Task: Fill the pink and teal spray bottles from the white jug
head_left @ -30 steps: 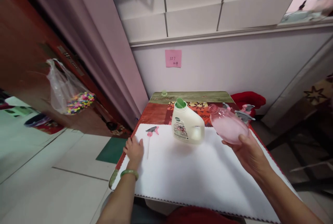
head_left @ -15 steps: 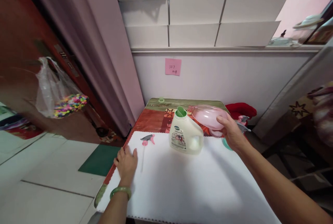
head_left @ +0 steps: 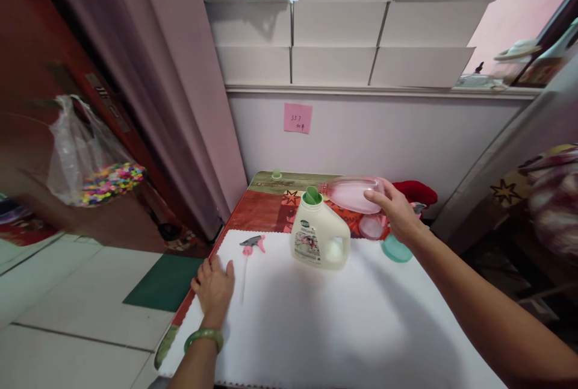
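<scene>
My right hand (head_left: 397,208) grips the base of a clear pink spray bottle (head_left: 350,194), tilted almost level. The bottle's open neck is at the mouth of a cream detergent jug (head_left: 318,238); whether they touch I cannot tell. Inside the jug's mouth a green spout (head_left: 311,195) shows. A pale liquid appears in the pink bottle. My left hand (head_left: 214,286) lies flat on the table's left edge, fingers spread, holding nothing. Beside it, a pink and grey spray trigger head (head_left: 253,244) with its thin tube rests on the white mat (head_left: 352,323).
A small green cap (head_left: 276,174) sits at the table's far left corner. Behind the right hand are a pink round container (head_left: 371,227), a teal one (head_left: 397,248) and a red item (head_left: 415,193). A bag of colourful pieces (head_left: 108,184) hangs on the door at left.
The pink bottle has shifted left and become more level, its neck now closer to the jug's mouth. My left hand stays on the table edge. The view has turned slightly.
</scene>
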`<state>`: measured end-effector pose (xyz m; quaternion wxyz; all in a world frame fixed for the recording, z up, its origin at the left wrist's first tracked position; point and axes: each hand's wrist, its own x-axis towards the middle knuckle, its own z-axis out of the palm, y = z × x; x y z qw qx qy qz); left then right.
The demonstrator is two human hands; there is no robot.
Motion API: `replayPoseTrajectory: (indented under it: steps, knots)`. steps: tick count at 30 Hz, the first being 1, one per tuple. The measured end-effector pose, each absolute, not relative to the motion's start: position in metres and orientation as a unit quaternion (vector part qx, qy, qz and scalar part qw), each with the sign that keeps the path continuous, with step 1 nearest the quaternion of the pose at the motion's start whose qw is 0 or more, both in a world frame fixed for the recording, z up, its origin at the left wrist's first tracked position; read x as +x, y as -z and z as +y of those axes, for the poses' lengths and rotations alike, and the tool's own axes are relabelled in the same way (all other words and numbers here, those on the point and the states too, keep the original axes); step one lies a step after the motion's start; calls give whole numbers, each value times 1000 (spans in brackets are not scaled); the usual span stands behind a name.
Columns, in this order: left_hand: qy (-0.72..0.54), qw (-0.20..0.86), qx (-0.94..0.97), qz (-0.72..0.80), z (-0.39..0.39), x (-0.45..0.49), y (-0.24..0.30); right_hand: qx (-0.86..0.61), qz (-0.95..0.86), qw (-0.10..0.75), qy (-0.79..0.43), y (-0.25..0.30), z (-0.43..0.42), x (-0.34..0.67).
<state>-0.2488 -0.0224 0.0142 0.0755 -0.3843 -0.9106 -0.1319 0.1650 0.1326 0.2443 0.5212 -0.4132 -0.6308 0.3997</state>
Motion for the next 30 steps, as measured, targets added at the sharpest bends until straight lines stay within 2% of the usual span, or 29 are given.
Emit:
replayPoseTrajectory:
  steps: [15,30]
  knots:
    - [130,75,-379,-913,-22,-248,-16,-469,-636,471,-393,-272,125,159]
    - [133,73,-377,-914,-21,-250,-13,-471,-646,472,-371,-278,121,177]
